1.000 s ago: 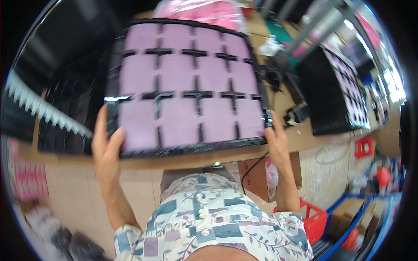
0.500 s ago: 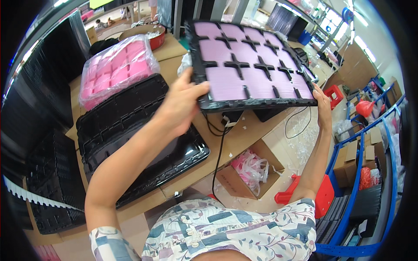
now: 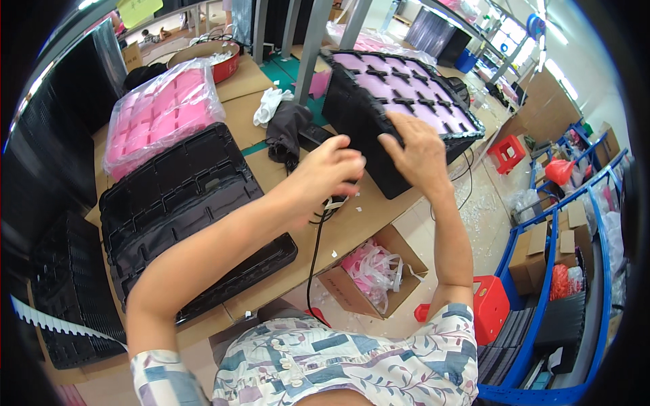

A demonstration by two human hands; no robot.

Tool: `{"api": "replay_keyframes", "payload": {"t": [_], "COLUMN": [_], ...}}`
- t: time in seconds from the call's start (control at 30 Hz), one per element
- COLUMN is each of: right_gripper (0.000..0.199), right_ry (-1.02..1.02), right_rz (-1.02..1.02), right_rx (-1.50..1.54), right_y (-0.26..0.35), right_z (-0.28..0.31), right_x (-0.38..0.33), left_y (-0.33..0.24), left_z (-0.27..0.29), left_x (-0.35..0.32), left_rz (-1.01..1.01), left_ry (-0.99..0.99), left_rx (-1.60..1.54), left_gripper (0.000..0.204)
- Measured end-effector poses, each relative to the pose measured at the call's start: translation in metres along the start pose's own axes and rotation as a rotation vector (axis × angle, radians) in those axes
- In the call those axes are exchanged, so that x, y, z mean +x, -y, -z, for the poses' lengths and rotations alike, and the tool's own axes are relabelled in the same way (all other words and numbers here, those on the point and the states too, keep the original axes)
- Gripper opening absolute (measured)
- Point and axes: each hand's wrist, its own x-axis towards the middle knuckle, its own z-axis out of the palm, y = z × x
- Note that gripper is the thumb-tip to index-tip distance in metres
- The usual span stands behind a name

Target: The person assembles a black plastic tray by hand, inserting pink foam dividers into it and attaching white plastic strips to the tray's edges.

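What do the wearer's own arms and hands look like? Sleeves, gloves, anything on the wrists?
Left hand and right hand: ungloved. Forearms bare, no watch or band visible. Short white fabric sleeves printed with blue-grey blocks and leafy sprigs, matching the shirt. Left fingers blurred; can't rule out rings.
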Motion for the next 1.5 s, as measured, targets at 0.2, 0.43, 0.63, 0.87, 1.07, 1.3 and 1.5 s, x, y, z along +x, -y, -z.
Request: {"api": "replay_keyframes", "payload": {"t": [0.2, 0.43, 0.63, 0.87, 1.07, 1.3, 1.5], "right_gripper": [0.033, 0.026, 0.033, 0.032, 0.027, 0.033, 0.034], "right_ry": [-0.035, -0.054, -0.047, -0.012, 0.243, 0.46, 0.601], "right_rz": [-0.157, -0.124, -0.075, 0.362, 0.817, 0.615, 0.232], "right_rx": [-0.024, -0.133, -0.227, 0.518, 1.088, 1.406, 1.501], "right_y": [-0.074, -0.047, -0.045, 0.155, 0.31, 0.403, 0.472], "right_z": [-0.006, 0.011, -0.004, 0.013, 0.008, -0.013, -0.034], "right_x": [-0.017, -0.01, -0.018, -0.038, -0.042, -0.032, -0.003], "left_y": [-0.003, 0.043, 0.063, 0.064, 0.053, 0.022, 0.03], "left_z": [0.05, 0.082, 0.127, 0.149, 0.139, 0.148, 0.132], "left_x": [-0.158, -0.306, -0.414, -0.416, -0.402, -0.406, -0.384], "left_rz": [-0.032, -0.325, -0.177, 0.018, 0.054, -0.191, -0.481], "left_ry": [-0.145, -0.934, -1.872, -1.985, -2.055, -1.767, -1.348], "left_rx": [0.191, 0.525, 1.75, 1.839, 1.753, 1.611, 0.766], "left_gripper": [0.055, 0.042, 0.042, 0.053, 0.047, 0.027, 0.014]}}
